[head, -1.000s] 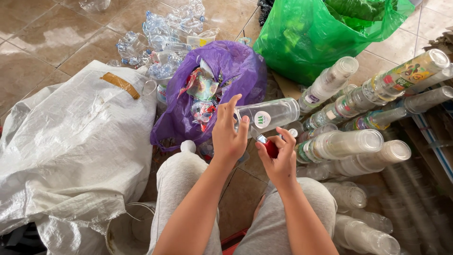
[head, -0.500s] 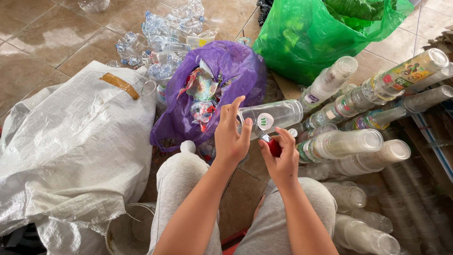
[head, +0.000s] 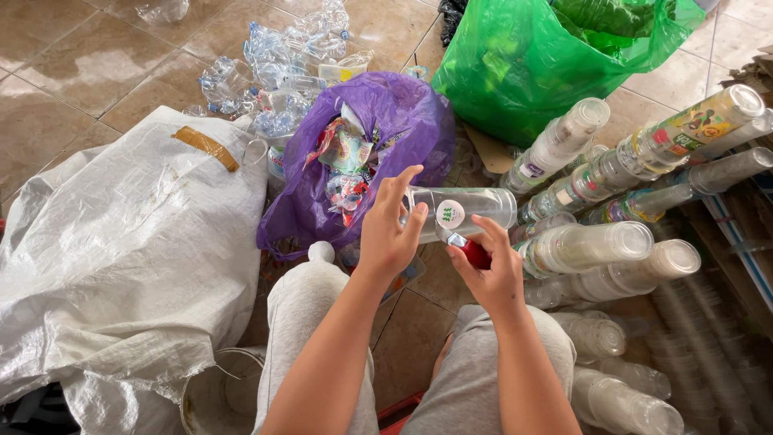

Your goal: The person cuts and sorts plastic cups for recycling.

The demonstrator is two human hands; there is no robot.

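while the left hand point(head: 388, 234) grips a clear plastic cup point(head: 465, 211), soft.

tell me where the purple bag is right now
In the head view, the purple bag sits open on the floor just beyond the hands, between the white sack and the green bag.

We find bare floor point(head: 72, 89) at the far-left corner; sack point(head: 121, 258), purple bag point(head: 386, 153) and stacked cups point(head: 596, 242) crowd elsewhere.
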